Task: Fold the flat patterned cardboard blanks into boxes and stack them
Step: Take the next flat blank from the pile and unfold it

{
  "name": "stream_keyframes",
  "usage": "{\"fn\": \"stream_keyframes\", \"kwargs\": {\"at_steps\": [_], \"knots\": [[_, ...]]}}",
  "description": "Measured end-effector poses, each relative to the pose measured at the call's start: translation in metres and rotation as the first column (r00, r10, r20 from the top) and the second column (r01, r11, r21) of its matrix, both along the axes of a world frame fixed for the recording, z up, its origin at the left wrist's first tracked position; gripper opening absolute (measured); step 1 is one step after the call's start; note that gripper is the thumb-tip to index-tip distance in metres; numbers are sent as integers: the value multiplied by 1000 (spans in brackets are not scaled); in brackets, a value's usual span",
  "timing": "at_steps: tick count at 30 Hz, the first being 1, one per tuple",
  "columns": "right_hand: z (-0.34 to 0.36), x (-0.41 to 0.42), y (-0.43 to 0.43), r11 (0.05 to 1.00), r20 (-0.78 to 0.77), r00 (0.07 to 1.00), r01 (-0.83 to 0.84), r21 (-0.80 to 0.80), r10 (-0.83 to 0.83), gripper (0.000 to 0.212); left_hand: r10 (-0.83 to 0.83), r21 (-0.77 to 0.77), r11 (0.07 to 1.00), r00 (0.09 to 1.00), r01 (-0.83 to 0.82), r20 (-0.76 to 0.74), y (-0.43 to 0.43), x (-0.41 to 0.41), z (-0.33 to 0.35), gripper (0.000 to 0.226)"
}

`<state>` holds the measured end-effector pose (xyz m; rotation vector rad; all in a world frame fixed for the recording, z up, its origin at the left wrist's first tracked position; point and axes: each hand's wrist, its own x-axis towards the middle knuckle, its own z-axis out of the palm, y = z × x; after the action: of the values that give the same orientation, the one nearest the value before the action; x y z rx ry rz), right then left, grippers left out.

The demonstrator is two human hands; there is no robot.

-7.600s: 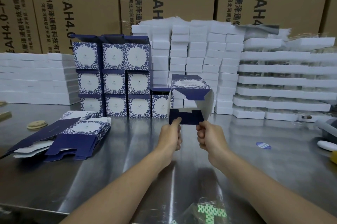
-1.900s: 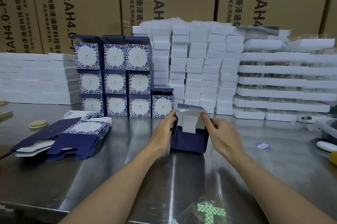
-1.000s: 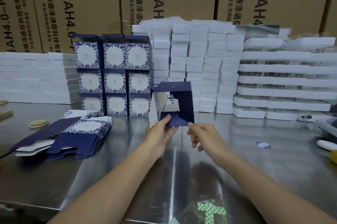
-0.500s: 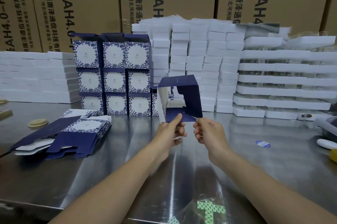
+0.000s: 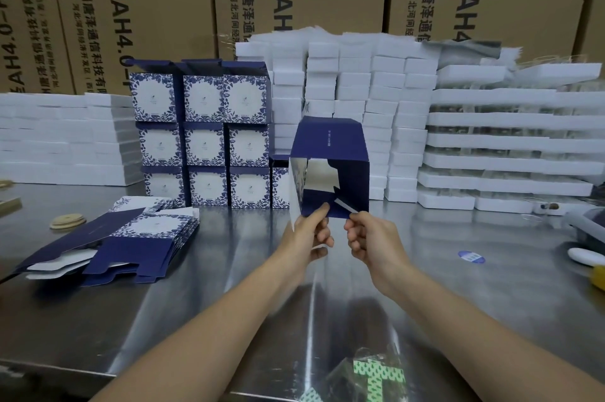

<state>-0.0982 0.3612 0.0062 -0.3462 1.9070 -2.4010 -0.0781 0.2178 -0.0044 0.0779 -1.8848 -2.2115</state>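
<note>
The half-formed box (image 5: 329, 142) sits just above both hands, open end facing the person. The left hand (image 5: 309, 231) pinches its lower left corner; the right hand (image 5: 370, 236) pinches its bottom edge. Fold along the creases, walls square.

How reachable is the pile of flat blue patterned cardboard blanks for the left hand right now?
Probably yes, once freed: the left hand pinches the half-folded navy cardboard box, but only steel table lies between it and the pile of flat blue patterned cardboard blanks.
</note>
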Motion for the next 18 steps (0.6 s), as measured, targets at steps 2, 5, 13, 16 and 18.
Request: {"fn": "stream_keyframes", "kwargs": {"at_steps": [2, 5, 13, 16, 18], "knots": [[1, -1, 0, 1000, 0, 1000, -8, -6, 8, 29, 21, 14, 1000, 1000, -21, -20, -1, -2, 0, 39], [0, -1, 1, 999, 9, 999, -48, 7, 48, 28, 23, 38, 999, 999, -22, -29, -4, -5, -2, 41], [-1, -1, -1, 996, 7, 997, -80, 37, 80, 28, -4, 44, 999, 999, 6, -38, -5, -7, -6, 38], [0, -1, -1, 999, -10, 1000, -24, 38, 24, 28, 29, 73, 997, 999, -27, -27, -2, -6, -6, 40], [0, -2, 0, 999, -15, 1000, -4, 38, 4, 27, 63, 86, 994, 997, -60, -33, -4, -8, -7, 41]]}}
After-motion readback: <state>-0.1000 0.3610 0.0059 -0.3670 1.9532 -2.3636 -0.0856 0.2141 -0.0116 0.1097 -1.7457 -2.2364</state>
